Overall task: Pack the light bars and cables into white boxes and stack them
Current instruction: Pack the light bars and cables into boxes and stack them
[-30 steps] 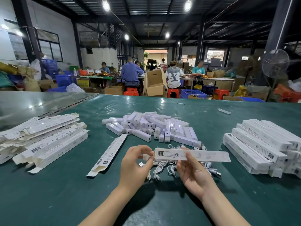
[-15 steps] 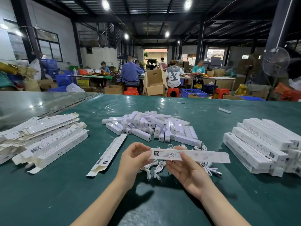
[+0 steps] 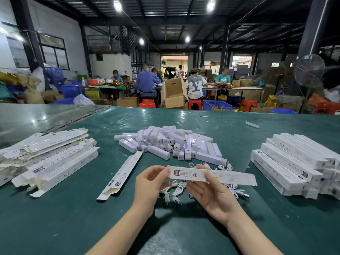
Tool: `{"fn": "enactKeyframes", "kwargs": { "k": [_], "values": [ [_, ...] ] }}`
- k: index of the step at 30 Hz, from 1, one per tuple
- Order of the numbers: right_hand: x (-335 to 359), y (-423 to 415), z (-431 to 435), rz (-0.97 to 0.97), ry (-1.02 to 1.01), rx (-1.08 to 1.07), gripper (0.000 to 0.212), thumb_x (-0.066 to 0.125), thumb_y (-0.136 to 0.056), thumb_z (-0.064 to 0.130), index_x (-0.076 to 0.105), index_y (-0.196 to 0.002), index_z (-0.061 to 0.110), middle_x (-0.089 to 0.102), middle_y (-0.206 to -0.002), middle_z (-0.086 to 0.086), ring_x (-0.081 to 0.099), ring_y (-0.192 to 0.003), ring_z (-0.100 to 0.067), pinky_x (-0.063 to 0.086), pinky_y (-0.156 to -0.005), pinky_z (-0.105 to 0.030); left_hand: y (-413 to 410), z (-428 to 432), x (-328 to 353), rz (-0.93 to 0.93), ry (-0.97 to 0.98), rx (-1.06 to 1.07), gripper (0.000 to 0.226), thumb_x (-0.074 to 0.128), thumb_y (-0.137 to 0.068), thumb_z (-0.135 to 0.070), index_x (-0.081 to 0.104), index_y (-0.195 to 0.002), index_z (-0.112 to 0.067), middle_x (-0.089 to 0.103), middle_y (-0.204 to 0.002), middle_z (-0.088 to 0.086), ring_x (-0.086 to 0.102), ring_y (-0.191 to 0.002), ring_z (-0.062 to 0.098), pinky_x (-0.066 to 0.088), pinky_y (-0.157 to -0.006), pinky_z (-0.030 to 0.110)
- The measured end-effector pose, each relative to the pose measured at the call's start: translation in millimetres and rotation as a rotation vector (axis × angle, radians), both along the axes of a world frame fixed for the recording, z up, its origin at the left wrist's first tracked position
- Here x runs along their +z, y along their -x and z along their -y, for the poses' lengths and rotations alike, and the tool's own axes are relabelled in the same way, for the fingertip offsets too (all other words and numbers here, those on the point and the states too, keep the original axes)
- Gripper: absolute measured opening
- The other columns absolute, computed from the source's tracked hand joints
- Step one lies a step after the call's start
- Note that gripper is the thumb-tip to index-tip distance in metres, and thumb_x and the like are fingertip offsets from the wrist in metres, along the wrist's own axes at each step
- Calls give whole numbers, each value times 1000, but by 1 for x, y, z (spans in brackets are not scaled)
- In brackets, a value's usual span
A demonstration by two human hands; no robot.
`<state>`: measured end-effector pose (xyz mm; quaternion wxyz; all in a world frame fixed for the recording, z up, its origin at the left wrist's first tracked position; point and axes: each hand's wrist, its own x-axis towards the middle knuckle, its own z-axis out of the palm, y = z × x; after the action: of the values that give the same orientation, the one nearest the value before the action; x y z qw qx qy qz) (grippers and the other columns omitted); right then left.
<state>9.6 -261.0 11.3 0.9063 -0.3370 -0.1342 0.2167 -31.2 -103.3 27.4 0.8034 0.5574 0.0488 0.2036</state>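
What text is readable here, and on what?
"CE": flat boxes, left pile.
"RoHS": same pile.
"FC": same pile.
Held box: logo and fine print, too small to read.
Lone box: print too small to read.
Box stack, right: labels too small to read.

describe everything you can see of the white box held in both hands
It is a long slim white cardboard box with a black logo and small print near its left end; the flap at its right end looks open. It is held about level, crosswise to the view, above a tangle of white cables on the green table. The left hand pinches its left end; the right hand holds its middle, thumb on the front face, fingers behind.
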Motion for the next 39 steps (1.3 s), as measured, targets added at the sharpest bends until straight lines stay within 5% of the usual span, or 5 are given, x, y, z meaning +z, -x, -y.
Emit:
{"fn": "enactKeyframes", "kwargs": {
  "k": [10, 14, 27, 31, 39],
  "values": [
    [0, 1, 0, -15, -64, 8, 65, 97, -24, 20, 76, -86, 12, 70, -92, -23, 71, -78, -30, 58, -62, -36, 0, 6, -2, 37, -69, 59, 16, 64, -82, -2, 67, -71, -12, 72, -70, 1, 68, -66, 10, 53, -56, 19],
    [0, 4, -4, -12, -79, -26, 40, 73, -58, 17, 67, -97, 10, 70, -91, -22, 71, -79, -30, 58, -61, -35, 1, 15, -6, 52, -99, 220, 26, 64, -84, -4, 71, -67, -23, 72, -68, -4, 66, -63, 5, 53, -58, 20],
    [3, 2, -12, -100, -145, -101, 67, 97, -13, 21, 77, -77, 13, 71, -87, -21, 71, -76, -28, 58, -59, -34, 8, 30, -5, 131, -220, 181, 40, 59, -82, 11, 67, -97, -25, 69, -110, 3, 64, -88, 2, 51, -78, 20],
    [5, 4, -13, -128, -182, -120, 69, 97, -12, 19, 77, -78, 11, 71, -87, -23, 71, -76, -29, 58, -56, -35, 11, 36, -6, 158, -164, 93, 48, 56, -82, 15, 67, -95, -29, 74, -88, -12, 65, -80, -3, 50, -66, 13],
    [8, 14, -30, 9, -38, -195, 35, 57, -69, 13, 60, -103, 6, 71, -86, -19, 70, -71, -27, 59, -69, -36, 4, 34, -8, 97, 49, 96, 34, 60, -84, 3, 51, -102, -25, 70, -91, 2, 68, -74, 4, 55, -65, 21]
  ]
}}
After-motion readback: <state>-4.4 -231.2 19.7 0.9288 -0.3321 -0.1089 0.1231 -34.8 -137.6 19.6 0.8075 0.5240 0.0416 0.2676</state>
